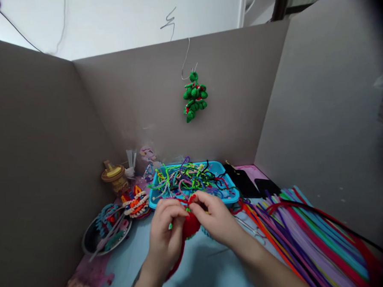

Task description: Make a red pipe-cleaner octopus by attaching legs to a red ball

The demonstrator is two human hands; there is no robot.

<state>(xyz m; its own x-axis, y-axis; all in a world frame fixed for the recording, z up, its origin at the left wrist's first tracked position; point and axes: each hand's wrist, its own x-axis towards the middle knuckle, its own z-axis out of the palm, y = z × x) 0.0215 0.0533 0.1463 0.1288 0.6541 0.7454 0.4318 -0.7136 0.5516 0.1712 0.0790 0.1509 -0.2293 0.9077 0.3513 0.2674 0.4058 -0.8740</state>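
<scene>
Over the blue work surface, both hands are closed on a rounded red craft piece (pixel 191 227) with bits of green, which looks made of fuzzy pipe cleaners. My left hand (pixel 165 230) grips it from the left, thumb and fingers pinched together. A red strand hangs down below that hand. My right hand (pixel 211 213) pinches the red end at the top of the piece between thumb and forefinger. The fingers hide part of the piece.
Behind the hands stands a blue tray (pixel 234 197) of tangled pipe-cleaner scraps. A metal bowl (pixel 87 243) is at left, near a brown-yellow container (pixel 113 175). Long colourful pipe cleaners (pixel 312 235) lie at right. A green-red ornament (pixel 194 96) hangs before the grey partition (pixel 137 90).
</scene>
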